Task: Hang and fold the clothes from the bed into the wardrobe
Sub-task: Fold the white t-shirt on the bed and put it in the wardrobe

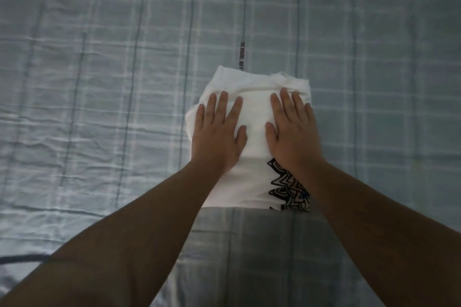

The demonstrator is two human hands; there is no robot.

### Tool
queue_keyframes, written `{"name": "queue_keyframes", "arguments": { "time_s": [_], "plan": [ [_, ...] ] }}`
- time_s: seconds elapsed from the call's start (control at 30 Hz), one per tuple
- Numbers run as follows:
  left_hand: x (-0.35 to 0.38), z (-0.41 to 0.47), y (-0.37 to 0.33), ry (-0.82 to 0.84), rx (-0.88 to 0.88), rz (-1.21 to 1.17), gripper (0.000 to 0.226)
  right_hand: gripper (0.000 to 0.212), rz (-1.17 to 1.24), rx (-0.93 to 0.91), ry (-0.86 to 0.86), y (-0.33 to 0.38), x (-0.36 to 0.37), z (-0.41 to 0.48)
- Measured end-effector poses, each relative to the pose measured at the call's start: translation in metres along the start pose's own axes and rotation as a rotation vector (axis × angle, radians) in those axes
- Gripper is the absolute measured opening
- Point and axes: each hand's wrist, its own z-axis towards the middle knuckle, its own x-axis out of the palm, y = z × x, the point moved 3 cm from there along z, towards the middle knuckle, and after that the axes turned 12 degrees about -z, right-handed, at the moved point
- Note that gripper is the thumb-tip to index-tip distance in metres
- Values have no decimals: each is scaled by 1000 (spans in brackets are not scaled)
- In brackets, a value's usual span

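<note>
Folded white garment (252, 117) lies mid-bed (99, 82); we press our left hand (218, 132) and right hand (291, 129) flat on it, fingers spread.

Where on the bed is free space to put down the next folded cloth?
The checked bedsheet is bare left of the folded white shirt, also right of it and beyond its far edge. Crowded only in the middle: the left hand and right hand lie flat on the shirt.

One folded garment (252, 112) — two hands (218, 137) — one bed (99, 82)
</note>
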Motion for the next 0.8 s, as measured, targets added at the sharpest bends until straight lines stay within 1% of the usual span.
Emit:
{"name": "queue_keyframes", "arguments": {
  "time_s": [0.13,0.23,0.3,0.33,0.37,0.43,0.5,0.53,0.57,0.63,0.73,0.8],
  "plan": [
    [-3,1,-2,33,-23,-7,65,65,22,-26,13,-2,0,0],
    [-19,-6,-8,-11,11,-84,64,61,171,-40,-27,-5,-13,-4],
    [-36,-24,-18,-97,157,-197,60,54,324,-79,-98,-12,-30,-19],
    [-43,-37,-23,-115,257,-236,59,51,362,-137,-137,-16,-38,-31],
    [-48,-53,-27,-95,343,-245,60,50,363,-216,-171,-19,-46,-46],
    [-45,-83,-27,41,453,-167,73,54,277,-382,-189,-23,-51,-78],
    [-31,-104,-14,176,476,-17,91,68,120,-491,-121,-24,-39,-105],
    [-25,-109,-6,223,461,47,99,75,47,-513,-70,-24,-30,-116],
    [-20,-112,1,256,444,89,104,82,-18,-520,-20,-23,-21,-124],
    [-14,-112,8,289,434,122,106,91,-114,-526,50,-22,-8,-130],
    [-11,-109,9,294,414,144,111,102,-174,-491,86,-19,2,-124],
    [-13,-108,7,300,409,153,110,107,-192,-472,101,-15,2,-119]
  ]
}}
